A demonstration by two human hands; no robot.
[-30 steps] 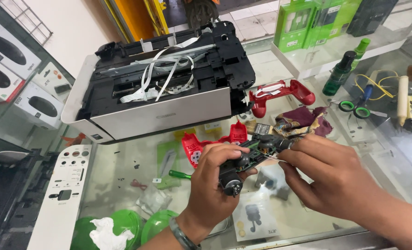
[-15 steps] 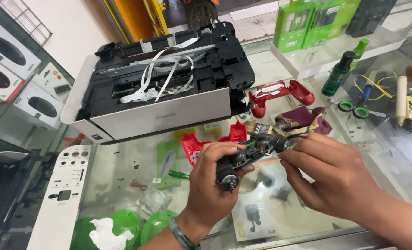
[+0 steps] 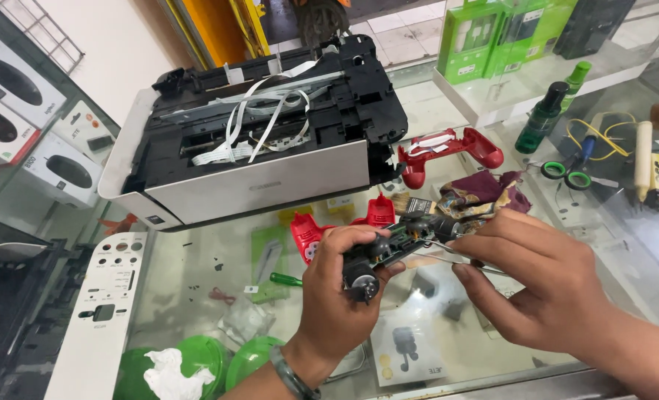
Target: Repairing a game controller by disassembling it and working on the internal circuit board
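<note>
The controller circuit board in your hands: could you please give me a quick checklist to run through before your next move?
1. Left hand has a firm grip on the controller circuit board: ok.
2. Right hand holds a thin metal tool at the board: ok.
3. Tool tip on the right spot: cannot tell, fingers hide it.
4. Red controller shell lies clear of the hands: ok.
5. Green screwdriver within sight on the glass counter: ok.

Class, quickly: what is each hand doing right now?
Left hand: closed on the circuit board.
Right hand: closed on a thin metal tool.
</note>
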